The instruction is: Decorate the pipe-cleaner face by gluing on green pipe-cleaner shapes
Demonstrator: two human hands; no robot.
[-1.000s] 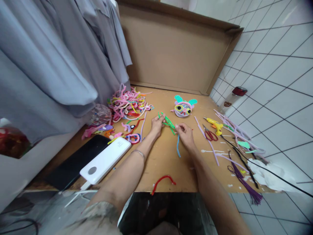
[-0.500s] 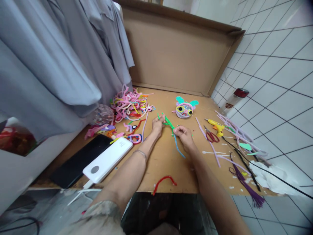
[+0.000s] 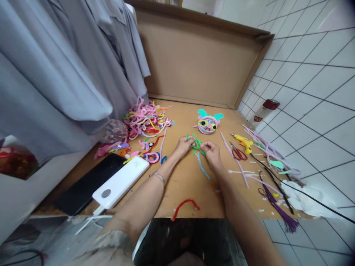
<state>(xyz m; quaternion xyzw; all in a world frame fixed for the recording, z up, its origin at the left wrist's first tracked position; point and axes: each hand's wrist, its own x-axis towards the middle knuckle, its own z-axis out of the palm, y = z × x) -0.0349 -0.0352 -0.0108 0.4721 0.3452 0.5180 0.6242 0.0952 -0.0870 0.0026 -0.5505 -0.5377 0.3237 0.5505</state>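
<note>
Green pipe cleaners (image 3: 196,143), bent and crossing each other, are stretched between my two hands above the table. My left hand (image 3: 185,145) pinches their left side, with one green end poking up past the fingers. On the other side my right hand (image 3: 211,152) has its thumb and fingers closed on the green strands. A blue pipe cleaner (image 3: 203,169) lies on the cardboard just below them. Beyond my hands sits a round animal-face craft (image 3: 207,125) with teal ears and yellow-rimmed eyes. How the green strands join is too small to make out.
A heap of pink pipe cleaners (image 3: 144,118) lies back left, near a white power bank (image 3: 122,181) and a black phone (image 3: 90,184). Rightward are scissors (image 3: 239,153), a yellow glue gun (image 3: 244,143) and a purple tassel (image 3: 280,208). A red pipe cleaner (image 3: 185,205) lies at the front edge.
My left hand has come closer to my right hand. The green strands, earlier drawn out in a slanting line, now form a more spread, crossed shape.
</note>
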